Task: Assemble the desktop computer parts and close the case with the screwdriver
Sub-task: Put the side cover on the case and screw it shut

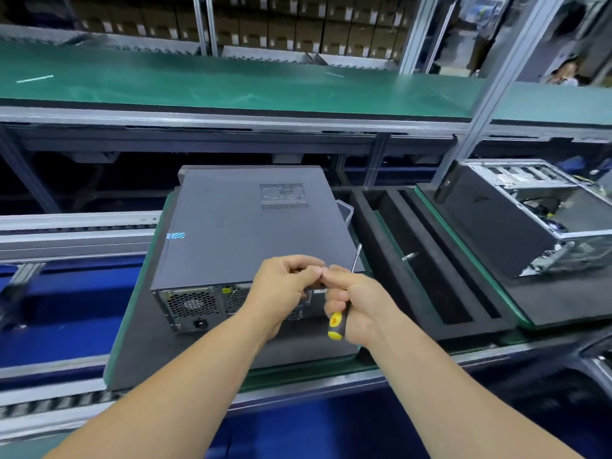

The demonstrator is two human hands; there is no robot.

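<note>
My right hand (pixel 351 301) is wrapped around the yellow-and-black screwdriver (pixel 337 321), its shaft poking up past my knuckles. My left hand (pixel 284 289) meets it fingertip to fingertip, fingers curled in a pinch; what they pinch is too small to tell. Just beyond both hands lies the closed computer case (pixel 245 226) on its side, rear panel toward me. Right of my right hand sits a black foam tray (pixel 427 260), and farther right an open case (pixel 530 213). Beyond it all runs a green shelf (pixel 231 84).
</note>
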